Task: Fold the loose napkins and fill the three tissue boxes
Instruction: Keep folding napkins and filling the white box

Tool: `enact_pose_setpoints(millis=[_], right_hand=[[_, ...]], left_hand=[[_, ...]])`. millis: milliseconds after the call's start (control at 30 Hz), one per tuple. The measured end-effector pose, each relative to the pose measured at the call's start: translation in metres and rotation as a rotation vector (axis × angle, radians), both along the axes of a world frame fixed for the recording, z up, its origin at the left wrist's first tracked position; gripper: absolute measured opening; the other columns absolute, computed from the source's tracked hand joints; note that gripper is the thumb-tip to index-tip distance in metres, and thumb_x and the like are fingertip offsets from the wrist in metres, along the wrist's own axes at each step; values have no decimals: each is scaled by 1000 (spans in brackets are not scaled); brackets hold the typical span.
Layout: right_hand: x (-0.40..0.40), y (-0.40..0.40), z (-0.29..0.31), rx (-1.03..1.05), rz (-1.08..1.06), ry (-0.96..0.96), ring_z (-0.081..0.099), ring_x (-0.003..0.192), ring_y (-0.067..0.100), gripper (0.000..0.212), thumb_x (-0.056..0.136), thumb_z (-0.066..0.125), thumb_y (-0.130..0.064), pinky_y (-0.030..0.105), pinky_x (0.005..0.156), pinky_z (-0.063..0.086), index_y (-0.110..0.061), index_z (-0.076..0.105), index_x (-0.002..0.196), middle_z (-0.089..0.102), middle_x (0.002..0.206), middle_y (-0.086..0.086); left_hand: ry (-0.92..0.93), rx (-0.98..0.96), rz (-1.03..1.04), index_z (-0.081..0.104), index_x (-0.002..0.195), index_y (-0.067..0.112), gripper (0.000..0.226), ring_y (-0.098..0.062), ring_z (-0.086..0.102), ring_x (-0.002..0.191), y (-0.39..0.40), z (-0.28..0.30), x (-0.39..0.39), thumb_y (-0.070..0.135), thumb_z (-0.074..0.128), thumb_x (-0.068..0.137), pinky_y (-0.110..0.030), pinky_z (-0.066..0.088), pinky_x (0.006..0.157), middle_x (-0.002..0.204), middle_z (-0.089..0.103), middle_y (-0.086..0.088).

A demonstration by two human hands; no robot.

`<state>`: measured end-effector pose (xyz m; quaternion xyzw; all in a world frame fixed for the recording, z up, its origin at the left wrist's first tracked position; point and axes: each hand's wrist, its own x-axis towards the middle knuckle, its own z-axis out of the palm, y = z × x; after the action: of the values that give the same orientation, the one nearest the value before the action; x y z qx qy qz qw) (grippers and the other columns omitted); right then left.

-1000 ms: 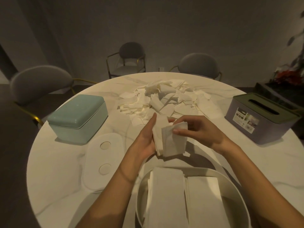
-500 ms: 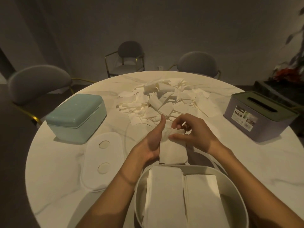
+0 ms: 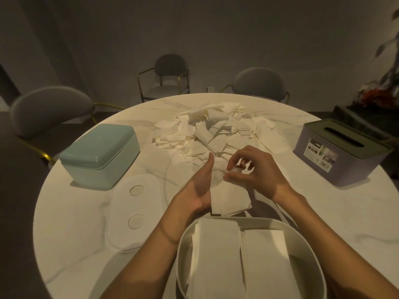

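Now, table: round white marble-look table (image 3: 71,212), near rim cut off by the frame bottom, far rim curving behind the napkin pile.
Free room: bare tabletop shows between the teal box and the lid, and right of the hands up to the purple box.
Loose napkins: heap of loose napkins (image 3: 207,134) at table centre-far, its near edge just beyond the fingertips.
Folded stack: small stack of folded napkins (image 3: 228,197) flat on the table between both hands, just beyond the white box's far rim.
White box: open white tissue box (image 3: 183,240) nearest the person, two rows of folded napkins inside, lying side by side.
Lid: white lid (image 3: 133,212) lying flat left of the white box, two round marks on it.
Teal box: lidded teal tissue box (image 3: 99,154) at left, near the table edge.
Purple box: purple tissue box (image 3: 341,152) with a dark slotted top at right, close to the rim.
Left hand: left hand (image 3: 200,186) on edge, fingers straight, palm against the stack's left side.
Right hand: right hand (image 3: 257,169) arched over the stack's far end, fingertips curled and pinching the top napkin.
Chairs: three grey chairs (image 3: 49,108) beyond the table.
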<state>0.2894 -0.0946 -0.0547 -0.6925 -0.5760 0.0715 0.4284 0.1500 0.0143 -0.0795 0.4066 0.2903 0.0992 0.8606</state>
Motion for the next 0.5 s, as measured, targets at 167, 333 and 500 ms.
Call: enact_pose_setpoints(millis=[167,333,500], right_hand=[[4,-4,8,-1,16,81,62,83,5,17,74,89,-33,17,66,51,-32,73,82,70,84,-19],[8,-5,11,44,1,91,67,80,7,12,79,85,-33,17,65,54,-30,75,84,72,82,-20],[6,-6,10,69,-65,87,66,81,8,17,77,87,-37,20,67,56,-29,75,87,72,86,-17]], left_hand=[[-85,-28,-4,77,119,10,82,-35,61,124,-4,5,-3,75,32,97,-44,46,108,135,66,-20],[-103,-24,-93,64,133,22,75,-34,68,111,-11,6,-3,79,37,93,-52,48,105,119,70,-16],[-122,18,-101,65,125,21,66,-30,74,93,-15,9,-4,73,35,98,-45,64,81,102,75,-14]])
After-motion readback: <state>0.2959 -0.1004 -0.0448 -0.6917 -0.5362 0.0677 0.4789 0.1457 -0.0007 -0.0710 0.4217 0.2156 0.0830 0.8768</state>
